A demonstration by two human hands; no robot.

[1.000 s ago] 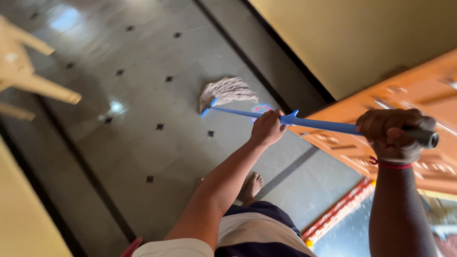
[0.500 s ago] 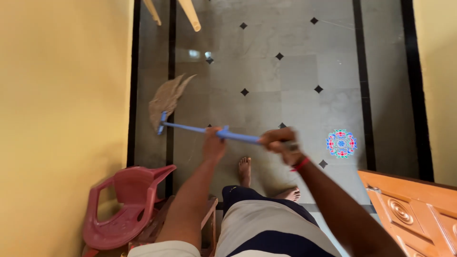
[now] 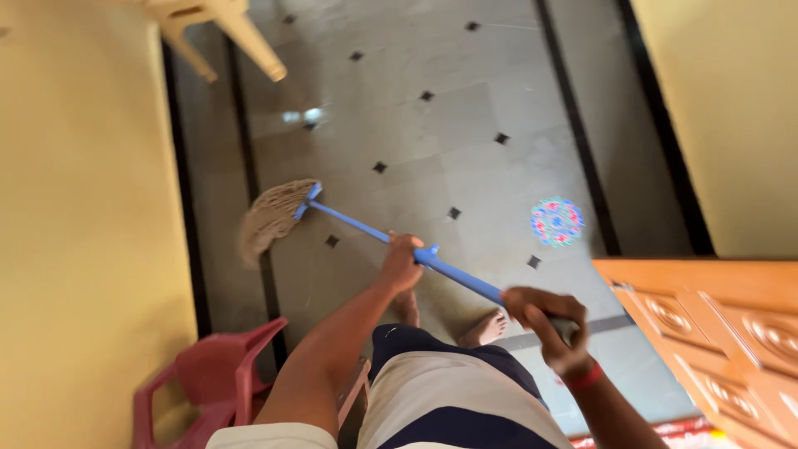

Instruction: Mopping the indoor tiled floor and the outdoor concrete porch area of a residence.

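A mop with a blue handle and a beige string head rests on the grey tiled floor, its head near the left wall. My left hand grips the handle about midway. The black upper end is in my right hand, which wears a red band at the wrist. My bare feet stand just below the handle.
A red plastic chair stands at the lower left by the yellow wall. Cream chair legs show at the top. A carved wooden door stands at the right. A round coloured floor sticker lies right of the mop.
The mop head has swung from the right side across to the left wall and now sits a little lower and further right. The view has turned, bringing the door closer.
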